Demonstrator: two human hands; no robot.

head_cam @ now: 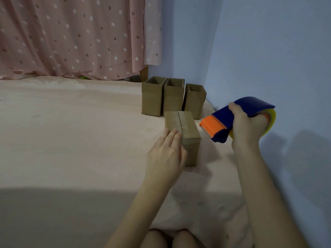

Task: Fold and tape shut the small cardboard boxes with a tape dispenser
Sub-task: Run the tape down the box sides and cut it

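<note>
A small cardboard box (186, 126) stands on the pink bed sheet with its top flaps folded shut and clear tape along the seam. My left hand (165, 154) lies flat against the box's near left side, fingers straight and reaching its top edge. My right hand (246, 127) grips a blue and orange tape dispenser (231, 120) with a yellowish tape roll, held in the air just right of the box and not touching it.
Three open cardboard boxes (172, 97) stand in a row behind the closed one, close to the blue wall (268, 51). A pink dotted curtain (71, 36) hangs at the back. The bed sheet (71, 131) stretches out to the left. My knees show at the bottom edge.
</note>
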